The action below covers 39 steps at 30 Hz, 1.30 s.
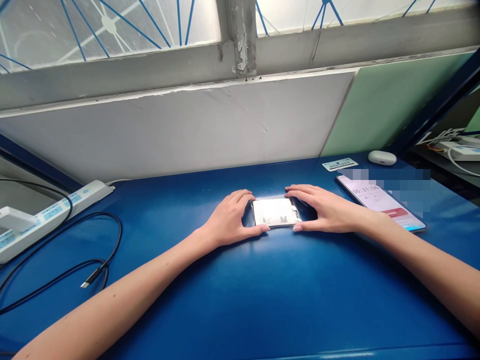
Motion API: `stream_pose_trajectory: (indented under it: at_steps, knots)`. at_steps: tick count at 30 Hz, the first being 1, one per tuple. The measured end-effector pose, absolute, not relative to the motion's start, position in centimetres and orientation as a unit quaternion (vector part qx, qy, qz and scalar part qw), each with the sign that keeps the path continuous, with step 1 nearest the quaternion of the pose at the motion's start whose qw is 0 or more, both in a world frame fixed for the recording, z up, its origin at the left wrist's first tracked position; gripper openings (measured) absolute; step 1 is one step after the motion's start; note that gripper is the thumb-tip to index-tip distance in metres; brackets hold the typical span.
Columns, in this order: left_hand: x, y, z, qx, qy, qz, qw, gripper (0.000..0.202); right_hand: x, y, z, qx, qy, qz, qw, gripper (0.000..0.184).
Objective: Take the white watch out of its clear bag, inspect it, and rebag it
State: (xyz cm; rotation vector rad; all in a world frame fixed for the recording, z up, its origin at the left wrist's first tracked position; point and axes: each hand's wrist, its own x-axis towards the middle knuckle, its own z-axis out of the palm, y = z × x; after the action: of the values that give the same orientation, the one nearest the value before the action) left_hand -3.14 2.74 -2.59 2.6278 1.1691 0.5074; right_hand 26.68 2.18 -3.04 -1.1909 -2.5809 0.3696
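Note:
A small flat white packet [275,211] with a dark mark near its lower edge lies on the blue table. It has a shiny, clear-looking edge, and I cannot make out its contents. My left hand [234,217] is curled round its left end, thumb at the near edge and fingers at the far edge. Round the right end my right hand [324,207] holds it the same way, with the thumb tip at the near right corner. Both hands rest low on the tabletop.
A phone [382,202] showing a timer lies beyond my right forearm. Behind it are a printed card [340,164] and a white earbud case [382,158]. On the left are a white power strip [56,212] and a looped black cable [120,232]. A wall panel [180,130] borders the blue table [262,300].

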Motion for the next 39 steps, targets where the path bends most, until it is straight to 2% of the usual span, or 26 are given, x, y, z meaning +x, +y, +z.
stream_pose_trajectory:
  at_steps: [21, 27, 33, 39]
  knots:
    - [-3.1, 2.7, -2.4, 0.898, 0.384, 0.178, 0.124, 0.066, 26.3, 2.1, -2.8, -0.417, -0.888, 0.133, 0.142, 0.080]
    - [-3.3, 2.7, -2.4, 0.921, 0.351, 0.128, 0.113, 0.068, 26.0, 1.8, -2.6, -0.406, -0.891, 0.137, 0.148, 0.079]
    - [-3.2, 2.8, -2.3, 0.921, 0.352, 0.115, 0.118, 0.064, 25.0, 1.2, -3.0, -0.441, -0.865, 0.158, 0.180, 0.057]
    - [-3.0, 2.5, -2.1, 0.919, 0.359, 0.113, 0.114, 0.059, 24.4, 0.8, -3.8, -0.448, -0.869, 0.111, 0.176, 0.058]
